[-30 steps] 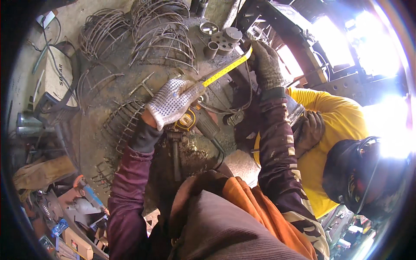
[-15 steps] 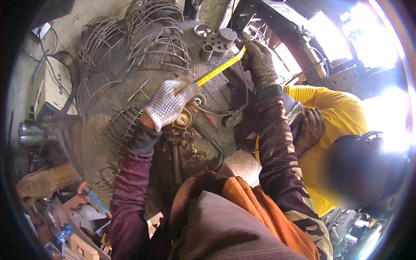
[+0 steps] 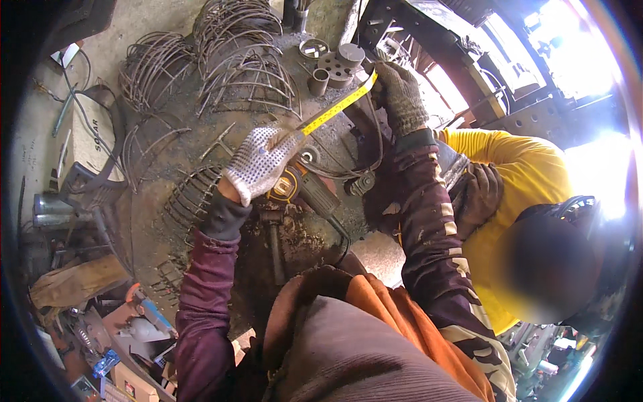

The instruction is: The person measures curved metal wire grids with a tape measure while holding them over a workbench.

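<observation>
A yellow tape measure blade stretches slantwise between my two gloved hands. My left hand, in a white dotted glove, is closed on its near end. At the far end, my right hand, in a grey knitted glove, pinches the blade's tip; some fingers are hidden. Just below my left hand shows a round yellow-and-black piece; whether it is the tape's case I cannot tell. Against it lies a grey corded power tool. A hammer rests nearer to me on the worktable.
Bent-rod frames crowd the table's far left, with a smaller rod grid nearer. Round metal pieces stand at the far side. A co-worker in a yellow shirt is close on my right. Tools and scrap clutter the lower left.
The view has shifted slightly. Both hands keep their hold on the tape, which stays stretched at about the same slant.
</observation>
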Demonstrator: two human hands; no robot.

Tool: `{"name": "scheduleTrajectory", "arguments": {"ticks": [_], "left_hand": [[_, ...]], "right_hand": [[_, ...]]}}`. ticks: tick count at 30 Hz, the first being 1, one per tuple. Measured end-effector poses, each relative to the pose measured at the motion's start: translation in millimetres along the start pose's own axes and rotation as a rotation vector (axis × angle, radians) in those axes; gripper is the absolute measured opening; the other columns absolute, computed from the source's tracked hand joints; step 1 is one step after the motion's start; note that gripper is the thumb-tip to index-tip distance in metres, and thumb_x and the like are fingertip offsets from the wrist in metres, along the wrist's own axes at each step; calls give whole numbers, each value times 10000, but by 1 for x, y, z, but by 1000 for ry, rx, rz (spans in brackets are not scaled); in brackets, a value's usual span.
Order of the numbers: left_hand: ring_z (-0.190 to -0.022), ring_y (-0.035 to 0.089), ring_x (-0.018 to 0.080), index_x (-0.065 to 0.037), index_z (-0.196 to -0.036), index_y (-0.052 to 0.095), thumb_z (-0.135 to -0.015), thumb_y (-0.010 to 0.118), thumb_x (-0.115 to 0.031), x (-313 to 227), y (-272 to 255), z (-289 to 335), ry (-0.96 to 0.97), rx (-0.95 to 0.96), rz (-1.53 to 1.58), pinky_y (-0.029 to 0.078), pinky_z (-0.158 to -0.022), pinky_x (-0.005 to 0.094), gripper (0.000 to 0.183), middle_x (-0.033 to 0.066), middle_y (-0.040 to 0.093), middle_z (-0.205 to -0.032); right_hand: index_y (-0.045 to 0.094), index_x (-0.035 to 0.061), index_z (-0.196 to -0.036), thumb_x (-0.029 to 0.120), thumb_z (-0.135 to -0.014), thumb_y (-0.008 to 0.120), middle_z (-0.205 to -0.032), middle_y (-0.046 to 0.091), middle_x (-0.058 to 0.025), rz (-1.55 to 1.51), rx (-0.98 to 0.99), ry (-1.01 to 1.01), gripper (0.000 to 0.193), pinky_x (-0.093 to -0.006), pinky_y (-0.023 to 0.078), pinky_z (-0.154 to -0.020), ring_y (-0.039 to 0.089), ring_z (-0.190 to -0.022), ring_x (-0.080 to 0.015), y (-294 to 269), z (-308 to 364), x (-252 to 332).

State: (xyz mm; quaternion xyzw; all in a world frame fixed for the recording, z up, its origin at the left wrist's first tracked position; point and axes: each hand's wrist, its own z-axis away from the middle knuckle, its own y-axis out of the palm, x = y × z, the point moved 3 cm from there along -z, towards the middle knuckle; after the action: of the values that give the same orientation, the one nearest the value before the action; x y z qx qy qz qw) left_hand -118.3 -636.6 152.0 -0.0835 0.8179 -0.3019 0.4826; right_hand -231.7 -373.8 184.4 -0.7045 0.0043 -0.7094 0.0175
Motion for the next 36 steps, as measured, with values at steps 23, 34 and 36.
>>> {"name": "scheduleTrajectory", "arguments": {"ticks": [23,34,36], "left_hand": [[-725,648,325,-6,-1007,691,-996,591,-148,-7,6,1,200,-27,-312,493,-648,416,174,172,656,-800],[-740,661,301,-18,-1043,703,-973,612,-139,-8,1,2,292,-39,-384,511,-654,403,167,159,680,-841],[-743,663,302,-25,-1062,702,-975,611,-136,-7,-2,3,326,-63,-391,512,-651,401,168,158,680,-853]], "right_hand": [[658,56,-898,277,-955,604,-679,548,24,-13,17,-19,235,-249,387,-493,498,-549,-89,-3,0,-1],[672,36,-955,275,-950,605,-688,563,7,-19,8,-2,248,-267,407,-496,508,-546,-102,2,6,5],[675,27,-974,273,-950,607,-687,563,6,-14,16,2,256,-270,407,-494,510,-546,-102,6,4,7]]}}
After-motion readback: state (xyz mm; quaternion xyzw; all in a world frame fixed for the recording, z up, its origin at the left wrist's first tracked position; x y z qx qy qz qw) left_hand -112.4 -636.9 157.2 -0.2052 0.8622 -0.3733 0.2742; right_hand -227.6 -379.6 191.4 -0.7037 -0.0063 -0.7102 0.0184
